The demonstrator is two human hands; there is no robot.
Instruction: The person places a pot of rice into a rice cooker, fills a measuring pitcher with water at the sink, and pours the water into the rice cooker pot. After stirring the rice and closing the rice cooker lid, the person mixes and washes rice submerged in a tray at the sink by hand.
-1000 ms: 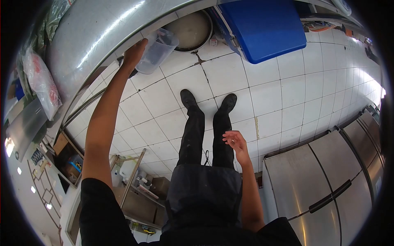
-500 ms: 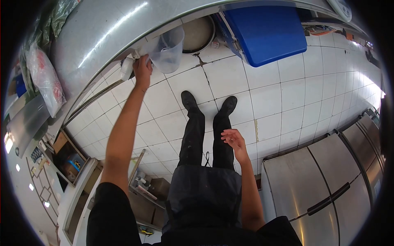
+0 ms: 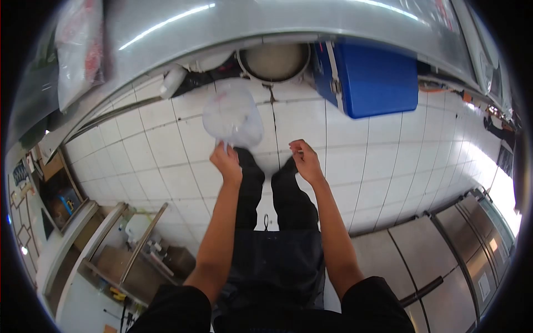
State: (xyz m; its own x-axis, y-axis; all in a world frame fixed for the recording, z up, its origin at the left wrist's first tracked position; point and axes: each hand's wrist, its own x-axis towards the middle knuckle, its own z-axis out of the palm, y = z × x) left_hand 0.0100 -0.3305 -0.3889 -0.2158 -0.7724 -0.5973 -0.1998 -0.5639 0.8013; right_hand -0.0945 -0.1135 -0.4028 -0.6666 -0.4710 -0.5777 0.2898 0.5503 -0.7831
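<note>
A translucent plastic jug (image 3: pixel 232 114) hangs in front of me over the tiled floor. My left hand (image 3: pixel 226 164) is closed around its handle at the near end. Motion blurs the jug a little, and I cannot make out anything inside it. To the right, apart from the jug, my right hand (image 3: pixel 306 160) holds nothing; its fingers are loosely bent and spread from the thumb.
Ahead runs a steel counter (image 3: pixel 266 25) with a plastic bag (image 3: pixel 80 53) on its left. Under its edge stand a round pot (image 3: pixel 274 81) with pale contents and a blue cooler box (image 3: pixel 380 80). Steel cabinet doors (image 3: pixel 402 247) are at the lower right, shelving (image 3: pixel 119 261) at the lower left.
My left hand has brought the jug away from beneath the counter edge, back towards my body. My right hand has moved up and slightly left, closer to the jug. The view has turned a little.
</note>
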